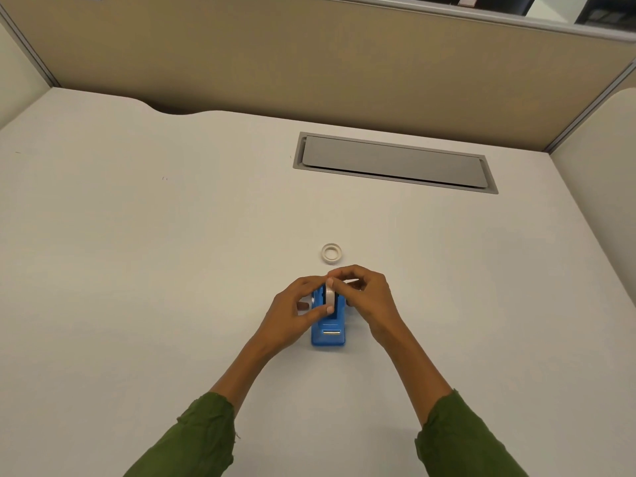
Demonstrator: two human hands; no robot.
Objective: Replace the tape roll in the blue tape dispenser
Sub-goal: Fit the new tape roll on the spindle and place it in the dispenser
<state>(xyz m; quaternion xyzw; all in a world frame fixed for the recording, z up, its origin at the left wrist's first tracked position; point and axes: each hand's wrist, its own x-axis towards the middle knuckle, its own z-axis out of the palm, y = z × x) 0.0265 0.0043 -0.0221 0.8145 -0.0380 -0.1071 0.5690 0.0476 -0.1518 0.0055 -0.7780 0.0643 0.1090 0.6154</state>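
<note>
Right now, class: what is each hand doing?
Left hand: closed on the tape roll in the blue dispenser.
Right hand: pinching the same roll's top.

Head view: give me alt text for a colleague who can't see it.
Both hands, left hand and right hand, grip a tape roll standing on edge in a blue tape dispenser on a white desk. A second, thinner ring of tape lies flat just beyond them.

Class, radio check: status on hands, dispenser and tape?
Left hand and right hand both on tape roll in blue dispenser. Second roll lies beyond, clear. Nothing obstructing.
</note>
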